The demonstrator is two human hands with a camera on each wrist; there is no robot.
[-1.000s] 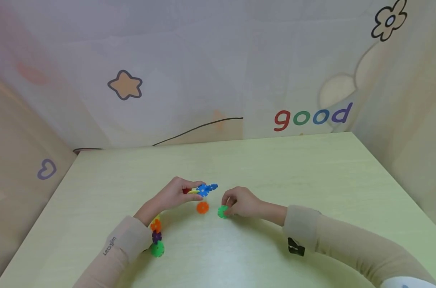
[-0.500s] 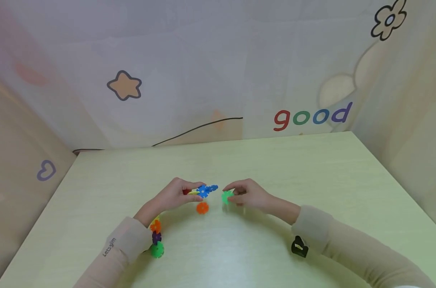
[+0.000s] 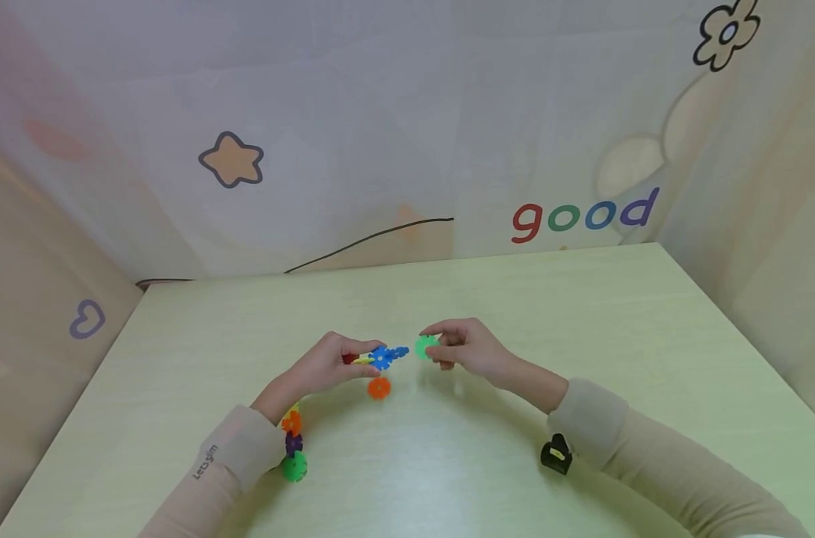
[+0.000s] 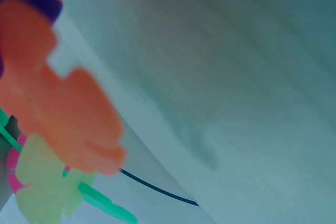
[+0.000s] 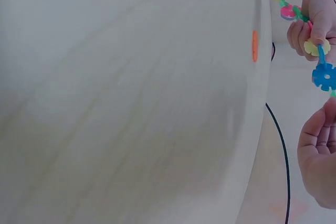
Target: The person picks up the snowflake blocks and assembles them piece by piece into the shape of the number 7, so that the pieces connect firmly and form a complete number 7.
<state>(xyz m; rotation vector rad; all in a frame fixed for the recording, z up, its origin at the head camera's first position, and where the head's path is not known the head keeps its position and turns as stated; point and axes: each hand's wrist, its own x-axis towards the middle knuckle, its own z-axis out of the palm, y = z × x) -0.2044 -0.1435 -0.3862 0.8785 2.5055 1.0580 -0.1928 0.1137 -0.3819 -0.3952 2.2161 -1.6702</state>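
Observation:
My left hand (image 3: 326,364) grips a chain of interlocking snowflake discs between thumb and fingers. Yellow and blue discs (image 3: 380,359) stick out to the right of the fingertips. The chain's other end hangs past the left sleeve, with an orange disc (image 3: 290,423), a purple disc (image 3: 293,444) and a green end disc (image 3: 295,467); the palm and wrist hide its middle. My right hand (image 3: 474,353) pinches a loose green disc (image 3: 426,347) just right of the blue end, a small gap between them. The left wrist view shows a blurred orange disc (image 4: 63,103) up close.
One loose orange disc (image 3: 379,388) lies on the pale table (image 3: 414,478) below the blue discs. A black device (image 3: 556,454) hangs under the right cuff. A printed curtain (image 3: 353,149) stands behind the table and along both sides.
The right hand has lifted the green disc from near the tabletop, up and slightly right, level with the chain's blue end. The left hand and its chain have stayed nearly still.

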